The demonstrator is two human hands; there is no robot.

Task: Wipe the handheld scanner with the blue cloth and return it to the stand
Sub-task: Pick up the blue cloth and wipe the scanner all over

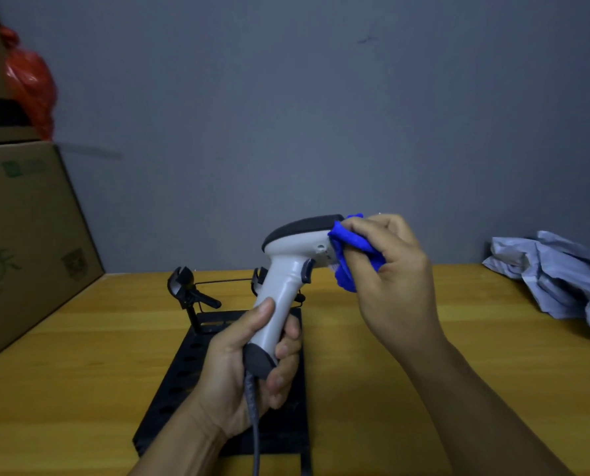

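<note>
My left hand (252,369) grips the handle of a white handheld scanner (288,266) with a dark grey top, held upright above the table. A grey cable (255,427) hangs from the handle's base. My right hand (393,269) holds a bunched blue cloth (350,250) pressed against the front face of the scanner's head, which the cloth hides. Below and behind the scanner stands the black stand (183,290), with a forked cradle on a perforated black base plate (183,369).
The wooden table (372,389) runs to a grey wall. Cardboard boxes (25,228) stand at the left with a red plastic bag (30,80) on top. Crumpled grey-blue wrapping (558,273) lies at the right edge.
</note>
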